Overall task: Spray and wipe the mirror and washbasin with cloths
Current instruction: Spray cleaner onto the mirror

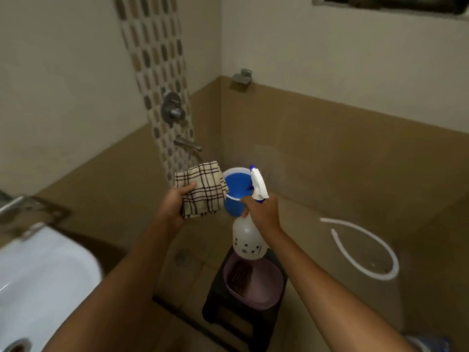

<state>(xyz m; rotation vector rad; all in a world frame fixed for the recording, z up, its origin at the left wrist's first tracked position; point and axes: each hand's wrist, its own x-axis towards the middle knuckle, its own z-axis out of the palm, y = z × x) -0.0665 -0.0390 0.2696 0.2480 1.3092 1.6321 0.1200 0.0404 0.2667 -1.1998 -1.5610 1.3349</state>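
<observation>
The left hand (175, 207) grips a folded checked cloth (201, 190), thumb laid across its top, fingers beneath. The right hand (261, 209) is wrapped round the neck of a translucent spray bottle (247, 237), a finger near the trigger under its white and blue nozzle (258, 182). Both are held in the air above a mauve plastic basin (253, 285) that sits on a dark stool (238, 316), with a blue bucket (237, 191) behind them near the wall corner. The washbasin (43, 278) shows at the lower left edge of the view; the mirror is not in view. The nozzle points towards the tiled wall (330, 153), away from the washbasin, so a squeeze now would likely wet the wrong place. The bottle hangs from the neck grip alone and could slip if the fingers are wet.
</observation>
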